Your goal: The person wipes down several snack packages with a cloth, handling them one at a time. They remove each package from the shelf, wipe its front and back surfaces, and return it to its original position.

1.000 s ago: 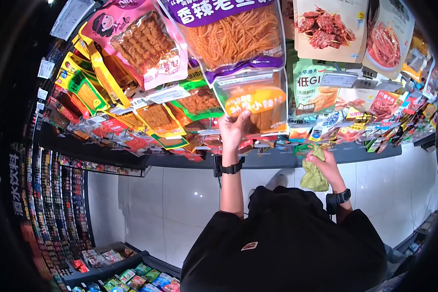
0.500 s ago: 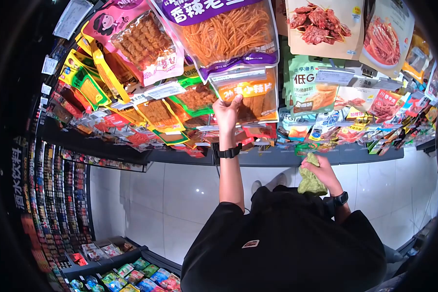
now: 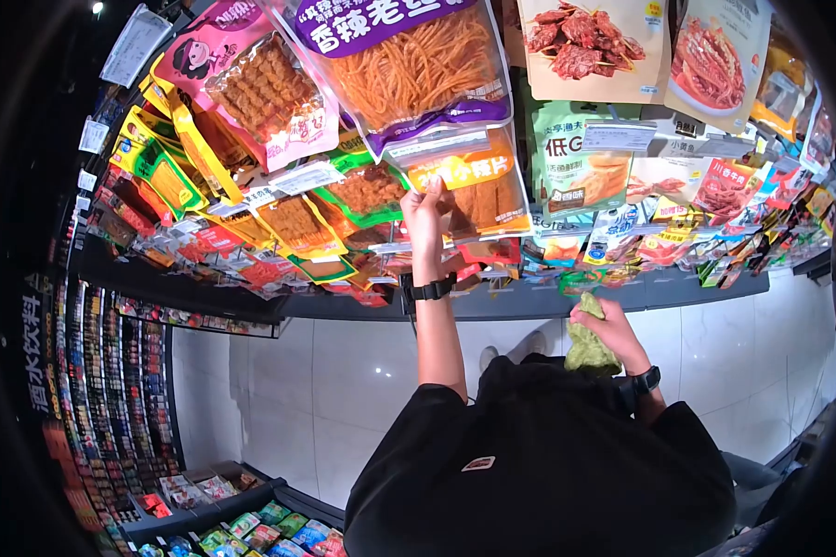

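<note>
My left hand (image 3: 424,223) grips the lower left edge of an orange snack bag (image 3: 478,190) hanging on the rack, thumb across its front. Just above it, behind a price tag (image 3: 437,147), hangs a large purple bag of orange shreds (image 3: 418,70). To the left of this hand is a green-edged snack bag (image 3: 370,188). Down at my right side, near the rack's lower edge, my right hand (image 3: 611,332) is closed round a crumpled green cloth (image 3: 587,345). The cloth hangs below the fingers.
More hanging packs surround the hands: a pink bag (image 3: 260,84), a beige bag (image 3: 594,46) and a green bag (image 3: 581,158). The dark rack edge (image 3: 520,304) runs above the tiled floor (image 3: 344,399). Stocked shelves (image 3: 121,371) stand at left, a bin of packets (image 3: 251,529) at lower left.
The hanging packs have shifted slightly left in view, and the orange bag now tilts a little, its lower edge swung right. The right hand still holds the cloth.
</note>
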Available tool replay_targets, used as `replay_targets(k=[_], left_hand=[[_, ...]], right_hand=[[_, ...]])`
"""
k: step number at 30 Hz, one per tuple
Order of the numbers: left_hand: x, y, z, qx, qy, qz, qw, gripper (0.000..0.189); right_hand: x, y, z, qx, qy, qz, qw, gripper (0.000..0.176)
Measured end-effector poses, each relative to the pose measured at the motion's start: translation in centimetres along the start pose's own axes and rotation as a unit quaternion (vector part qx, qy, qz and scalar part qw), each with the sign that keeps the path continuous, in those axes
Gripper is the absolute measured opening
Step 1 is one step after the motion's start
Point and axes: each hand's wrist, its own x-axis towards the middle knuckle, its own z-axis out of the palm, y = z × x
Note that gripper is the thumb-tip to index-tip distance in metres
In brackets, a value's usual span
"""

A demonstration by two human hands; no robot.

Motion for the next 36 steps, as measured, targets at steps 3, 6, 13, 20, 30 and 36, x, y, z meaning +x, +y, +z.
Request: replay_targets(k=[3, 6, 13, 20, 30, 36], left_hand=[[0.1, 0.1, -1.1, 0.014, 0.012, -0.011, 1.0, 0.02], [0.6, -0.4, -1.5, 0.087, 0.025, 0.084, 0.992, 0.02], [-3.2, 2.3, -1.3, 0.07, 0.002, 0.01, 0.998, 0.016], [-2.4, 3.3, 0.5, 0.069, 0.051, 0.001, 0.996, 0.018], [1.9, -1.6, -1.2, 0.171, 0.038, 0.014, 0.984, 0.024], [-0.7, 0.8, -1.3, 0.07, -0.031, 0.037, 0.996, 0.014]], right_hand=[[-0.2, 0.3, -0.1, 0.015, 0.006, 0.004, 1.0, 0.015], [-0.1, 0.7, -0.1, 0.025, 0.007, 0.011, 1.0, 0.015], [1.7, -1.3, 0.1, -0.007, -0.001, -0.046, 0.999, 0.014], [2.8, -1.6, 0.9, -0.024, -0.017, -0.065, 0.997, 0.015], [2.4, -0.9, 2.2, -0.016, -0.018, -0.048, 0.999, 0.015], [2.6, -0.5, 1.8, -0.015, -0.012, -0.043, 0.999, 0.015]])
